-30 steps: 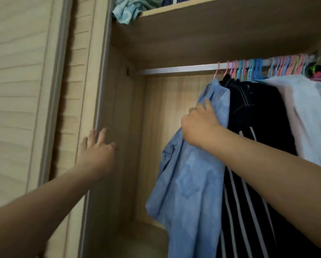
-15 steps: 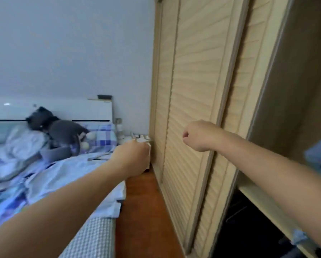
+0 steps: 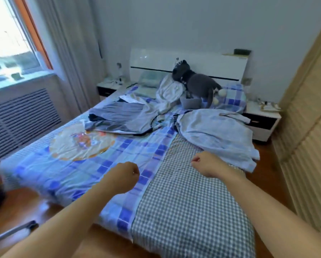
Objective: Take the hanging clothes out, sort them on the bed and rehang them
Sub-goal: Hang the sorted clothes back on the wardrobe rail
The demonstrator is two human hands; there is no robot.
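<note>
Both the left hand (image 3: 123,176) and right hand (image 3: 206,165) hover over the bed (image 3: 189,207), fingers clenched, holding nothing. Rumpled grey pleated clothes (image 3: 122,116) and a soft pale-blue garment (image 3: 217,131) lie beyond them on the bed, toward the glossy white headboard (image 3: 202,64), where a grey plush toy (image 3: 195,82) slumps.

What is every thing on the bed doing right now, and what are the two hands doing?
left hand: curled in a fist, holding nothing, above the bed
right hand: curled, holding nothing
pale blue garment: lying crumpled on the bed's right side
grey pleated garment: spread flat
grey plush toy: propped against the headboard
white crumpled cloth: bunched up beside the toy
blue checked bedsheet: wrinkled
</note>
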